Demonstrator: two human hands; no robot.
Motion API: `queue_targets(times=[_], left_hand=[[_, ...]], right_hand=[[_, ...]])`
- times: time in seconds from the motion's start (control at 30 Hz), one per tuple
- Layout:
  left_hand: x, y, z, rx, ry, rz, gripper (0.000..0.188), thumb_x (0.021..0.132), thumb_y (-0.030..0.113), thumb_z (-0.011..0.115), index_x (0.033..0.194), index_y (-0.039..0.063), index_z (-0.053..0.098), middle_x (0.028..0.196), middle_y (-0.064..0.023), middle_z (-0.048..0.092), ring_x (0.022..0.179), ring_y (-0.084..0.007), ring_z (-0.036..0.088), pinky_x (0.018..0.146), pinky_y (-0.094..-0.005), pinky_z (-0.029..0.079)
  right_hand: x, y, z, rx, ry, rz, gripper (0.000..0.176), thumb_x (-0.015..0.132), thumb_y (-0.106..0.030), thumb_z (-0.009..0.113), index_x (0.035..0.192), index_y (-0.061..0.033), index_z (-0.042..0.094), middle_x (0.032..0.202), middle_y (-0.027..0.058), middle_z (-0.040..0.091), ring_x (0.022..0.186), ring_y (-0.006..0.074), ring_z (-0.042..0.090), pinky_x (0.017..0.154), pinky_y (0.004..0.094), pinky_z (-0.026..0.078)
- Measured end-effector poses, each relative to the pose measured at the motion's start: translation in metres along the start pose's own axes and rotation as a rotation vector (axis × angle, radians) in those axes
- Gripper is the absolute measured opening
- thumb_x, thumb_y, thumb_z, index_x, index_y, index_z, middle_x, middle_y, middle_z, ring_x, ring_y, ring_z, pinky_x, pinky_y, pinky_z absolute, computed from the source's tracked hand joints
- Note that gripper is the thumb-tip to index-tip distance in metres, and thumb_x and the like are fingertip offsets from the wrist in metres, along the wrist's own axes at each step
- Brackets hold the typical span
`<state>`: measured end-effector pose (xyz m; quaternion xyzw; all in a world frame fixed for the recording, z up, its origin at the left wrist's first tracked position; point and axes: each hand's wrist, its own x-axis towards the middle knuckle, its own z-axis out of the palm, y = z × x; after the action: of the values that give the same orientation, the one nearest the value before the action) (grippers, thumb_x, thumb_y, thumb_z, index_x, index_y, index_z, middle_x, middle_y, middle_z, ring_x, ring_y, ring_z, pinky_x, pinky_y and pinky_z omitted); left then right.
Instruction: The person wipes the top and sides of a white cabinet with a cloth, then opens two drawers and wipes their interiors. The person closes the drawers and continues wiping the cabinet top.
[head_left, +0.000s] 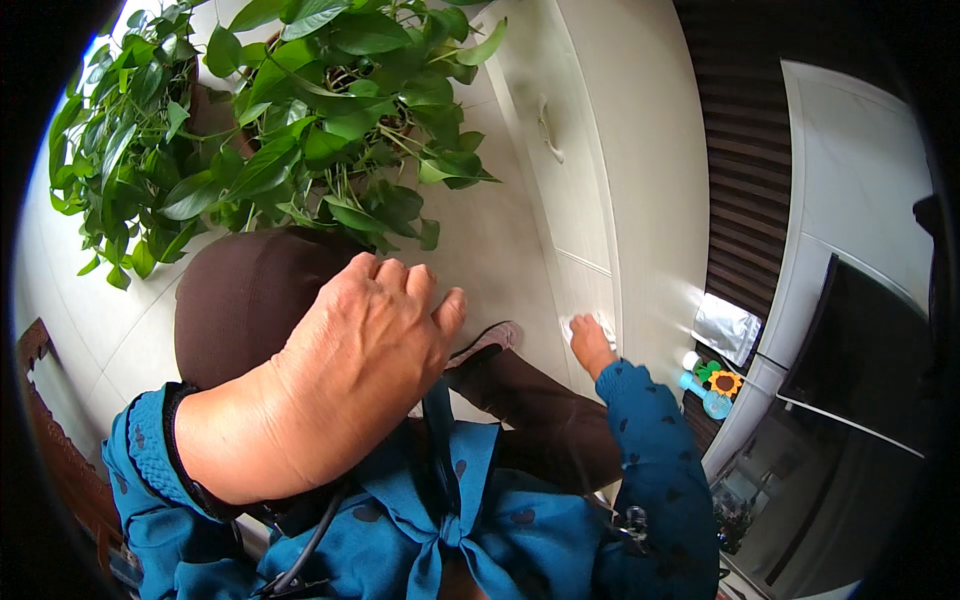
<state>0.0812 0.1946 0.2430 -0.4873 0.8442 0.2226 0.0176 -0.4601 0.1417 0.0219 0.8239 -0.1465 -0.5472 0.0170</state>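
My right hand (591, 341) is pressed over a crumpled white cloth or tissue (606, 324), which lies against the lower front of a cream cabinet (585, 187). Its fingers are bent onto the white piece. Above my bent knee, my left hand (382, 315) hangs with its back towards the camera and its fingers curled down; the palm side is hidden, so whether anything is in it does not show. A curved handle (550, 129) is on the cabinet door, farther up from my right hand.
Leafy green potted plants (330, 112) stand on the tiled floor (480, 225) beyond my knee. At the right are a dark slatted panel (746, 187), a silver pouch (726, 328), a small light-blue fan (716, 405) with a sunflower ornament (724, 382), and a dark screen (855, 345).
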Motion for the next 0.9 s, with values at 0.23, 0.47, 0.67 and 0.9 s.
queue_targets(times=[0.23,0.47,0.67,0.9], left_hand=[[0.016,0.009,0.003,-0.017,-0.06,-0.031,0.037,0.088,0.028,0.067,0.118,0.008,0.058,0.091,-0.0086,0.057,0.09,-0.024,0.058,0.08,-0.0362,0.045],[0.02,0.012,0.006,-0.059,-0.054,-0.05,0.041,0.09,0.03,0.066,0.123,0.008,0.056,0.093,-0.0095,0.057,0.091,-0.0245,0.058,0.081,-0.0363,0.045],[0.022,0.013,0.002,0.02,-0.022,0.035,0.025,0.089,0.016,0.06,0.111,0.004,0.06,0.088,-0.0068,0.058,0.087,-0.0197,0.06,0.077,-0.0316,0.043],[0.037,0.023,-0.004,0.045,-0.062,0.122,0.033,0.089,0.015,0.058,0.12,0.004,0.061,0.087,-0.0066,0.056,0.088,-0.0183,0.059,0.076,-0.0309,0.042]], right_hand=[[0.057,0.041,-0.076,-0.012,0.454,0.091,0.016,0.08,-0.011,0.058,0.087,-0.0093,0.073,0.097,0.0059,0.063,0.1,0.0229,0.054,0.084,0.0362,0.04],[0.064,0.029,-0.061,0.03,0.68,0.129,0.011,0.081,-0.004,0.054,0.082,-0.0055,0.064,0.098,0.0122,0.058,0.097,0.0276,0.053,0.088,0.0366,0.042],[-0.002,-0.019,0.011,-0.044,-0.027,0.065,0.018,0.085,-0.014,0.059,0.09,-0.0128,0.077,0.103,0.003,0.065,0.108,0.0211,0.053,0.094,0.0378,0.038],[0.073,0.042,-0.085,0.132,0.804,0.202,0.011,0.077,-0.006,0.058,0.079,-0.0035,0.069,0.101,0.0119,0.064,0.097,0.0271,0.056,0.088,0.0377,0.043]])
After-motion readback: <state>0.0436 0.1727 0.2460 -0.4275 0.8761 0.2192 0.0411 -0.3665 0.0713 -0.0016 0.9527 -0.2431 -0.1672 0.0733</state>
